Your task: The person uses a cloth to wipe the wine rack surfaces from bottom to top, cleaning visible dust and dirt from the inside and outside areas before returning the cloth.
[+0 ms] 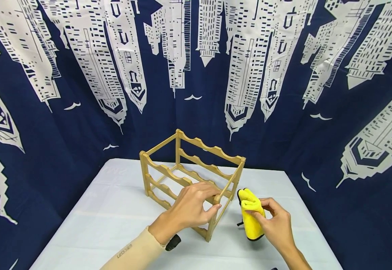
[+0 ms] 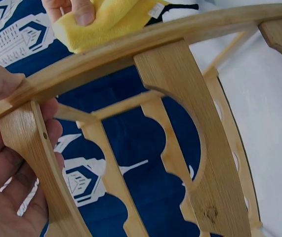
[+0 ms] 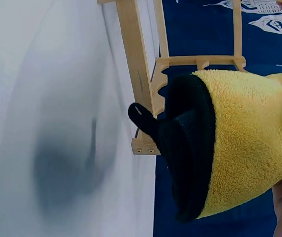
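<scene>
A light wooden rack [image 1: 186,181] with scalloped rails stands on the white table. My left hand [image 1: 196,204] holds its near right corner; in the left wrist view, thumb and fingers [image 2: 12,173] wrap the corner from both sides. Right of the rack, my right hand [image 1: 278,224] pinches a folded yellow cloth [image 1: 252,221] between thumb and fingers. Seen from the right wrist, the cloth [image 3: 252,143] has a fuzzy yellow face, black edging and a black hanging loop [image 3: 143,118]. It is held up, its shadow falling on the table.
The white table [image 1: 91,225] reaches back to a dark blue curtain [image 1: 196,120] printed with white buildings and birds. A black band [image 1: 173,242] shows at the left wrist. A small dark object [image 1: 274,268] peeks in at the bottom edge.
</scene>
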{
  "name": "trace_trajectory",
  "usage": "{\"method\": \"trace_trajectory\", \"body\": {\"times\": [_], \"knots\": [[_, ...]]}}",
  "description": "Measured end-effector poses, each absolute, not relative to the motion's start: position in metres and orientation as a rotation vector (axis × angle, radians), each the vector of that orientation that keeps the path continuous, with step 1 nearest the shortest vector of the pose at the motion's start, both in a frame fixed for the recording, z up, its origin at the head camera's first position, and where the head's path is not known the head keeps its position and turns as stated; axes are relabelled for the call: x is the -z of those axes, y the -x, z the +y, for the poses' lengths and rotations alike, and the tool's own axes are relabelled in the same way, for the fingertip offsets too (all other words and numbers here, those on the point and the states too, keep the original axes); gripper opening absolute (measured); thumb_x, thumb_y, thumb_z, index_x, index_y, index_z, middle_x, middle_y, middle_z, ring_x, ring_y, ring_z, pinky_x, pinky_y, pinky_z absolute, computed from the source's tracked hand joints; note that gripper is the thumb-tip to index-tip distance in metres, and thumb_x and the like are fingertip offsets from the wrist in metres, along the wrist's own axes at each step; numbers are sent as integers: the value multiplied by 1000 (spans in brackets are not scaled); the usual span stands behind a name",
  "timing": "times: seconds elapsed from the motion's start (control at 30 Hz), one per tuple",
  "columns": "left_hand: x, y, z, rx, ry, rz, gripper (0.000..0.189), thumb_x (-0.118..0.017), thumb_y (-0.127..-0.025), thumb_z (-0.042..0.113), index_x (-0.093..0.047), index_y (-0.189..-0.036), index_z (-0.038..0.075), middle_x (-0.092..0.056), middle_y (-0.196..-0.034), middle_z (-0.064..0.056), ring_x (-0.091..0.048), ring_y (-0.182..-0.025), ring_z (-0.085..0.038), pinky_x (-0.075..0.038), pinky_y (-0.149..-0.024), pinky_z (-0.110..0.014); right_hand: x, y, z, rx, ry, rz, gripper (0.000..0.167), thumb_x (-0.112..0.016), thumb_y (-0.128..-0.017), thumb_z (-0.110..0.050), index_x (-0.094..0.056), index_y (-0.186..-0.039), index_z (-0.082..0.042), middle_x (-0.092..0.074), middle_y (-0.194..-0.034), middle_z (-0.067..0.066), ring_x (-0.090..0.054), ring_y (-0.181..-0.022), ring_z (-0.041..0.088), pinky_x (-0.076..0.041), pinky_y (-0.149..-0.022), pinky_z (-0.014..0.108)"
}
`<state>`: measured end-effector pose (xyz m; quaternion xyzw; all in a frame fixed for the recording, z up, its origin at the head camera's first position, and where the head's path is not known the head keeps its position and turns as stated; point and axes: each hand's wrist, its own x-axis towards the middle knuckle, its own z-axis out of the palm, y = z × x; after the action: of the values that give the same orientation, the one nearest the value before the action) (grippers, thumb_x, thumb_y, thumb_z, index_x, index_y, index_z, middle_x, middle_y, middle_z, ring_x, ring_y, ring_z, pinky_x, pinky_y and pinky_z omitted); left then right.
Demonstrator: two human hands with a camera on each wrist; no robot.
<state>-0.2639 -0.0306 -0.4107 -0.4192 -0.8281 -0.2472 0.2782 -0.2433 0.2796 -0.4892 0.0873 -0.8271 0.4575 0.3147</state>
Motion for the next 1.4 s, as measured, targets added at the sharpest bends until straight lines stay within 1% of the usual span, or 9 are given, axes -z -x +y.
{"method": "trace_trajectory", "body": {"times": [0.27, 0.43, 0.6, 0.7, 0.83, 1.0, 1.13, 1.27, 1.4], "knots": [[415, 262, -54, 702, 1231, -2204, 26, -90, -100, 24, -88, -122, 12, -87, -108, 4, -81, -102, -12, -69, -88, -24, 497, 245, 277, -1088, -540, -2107, 51, -108, -68, 11, -81, -101, -20, -85, -103, 3, -77, -103, 0, -57, -103, 4], [415, 263, -70, 746, 1298, -2213, 27, -89, -101, 20, -86, -127, 12, -85, -108, 7, -77, -102, -10, -65, -87, -21, 499, 246, 275, -1028, -639, -2144, 57, -109, -66, 9, -79, -102, -24, -85, -106, -4, -79, -105, 5, -58, -104, 5], [414, 264, -85, 755, 1323, -2264, 28, -87, -101, 17, -84, -129, 14, -83, -112, 8, -76, -108, -10, -67, -92, -26, 498, 247, 269, -1014, -734, -2169, 56, -108, -69, 9, -79, -105, -23, -84, -109, -4, -80, -106, 9, -58, -107, 6], [413, 264, -93, 796, 1328, -2286, 29, -86, -101, 14, -83, -130, 14, -82, -117, 7, -75, -114, -12, -68, -98, -32, 498, 247, 265, -1006, -786, -2166, 57, -105, -70, 14, -79, -105, -21, -84, -111, -3, -81, -109, 15, -57, -111, 7], [413, 265, -101, 872, 1342, -2311, 29, -84, -103, 10, -80, -132, 14, -82, -128, 5, -75, -124, -15, -68, -108, -40, 500, 248, 260, -969, -849, -2171, 57, -101, -71, 18, -77, -107, -19, -82, -115, -3, -81, -110, 18, -55, -114, 6], [414, 269, -111, 936, 1376, -2328, 26, -79, -108, 10, -78, -134, 14, -79, -139, 2, -73, -137, -21, -64, -121, -47, 500, 246, 251, -948, -920, -2163, 54, -100, -74, 16, -77, -110, -18, -82, -117, -2, -80, -108, 17, -56, -112, 6], [413, 273, -117, 971, 1416, -2311, 25, -77, -110, 7, -78, -134, 13, -79, -141, 0, -72, -141, -25, -61, -125, -48, 498, 243, 241, -956, -950, -2164, 52, -100, -76, 15, -78, -111, -15, -81, -119, -1, -80, -109, 18, -59, -108, 7], [410, 279, -121, 973, 1435, -2314, 25, -76, -110, 5, -77, -134, 13, -78, -141, 0, -70, -142, -26, -60, -125, -47, 496, 240, 231, -949, -917, -2156, 50, -99, -78, 15, -77, -112, -14, -81, -119, -2, -80, -108, 17, -61, -104, 8], [407, 284, -123, 997, 1437, -2327, 25, -75, -110, 3, -77, -134, 11, -77, -142, -1, -70, -141, -26, -61, -124, -45, 493, 243, 218, -935, -867, -2111, 51, -98, -76, 16, -77, -112, -14, -82, -116, -1, -80, -104, 19, -61, -101, 8]]}}
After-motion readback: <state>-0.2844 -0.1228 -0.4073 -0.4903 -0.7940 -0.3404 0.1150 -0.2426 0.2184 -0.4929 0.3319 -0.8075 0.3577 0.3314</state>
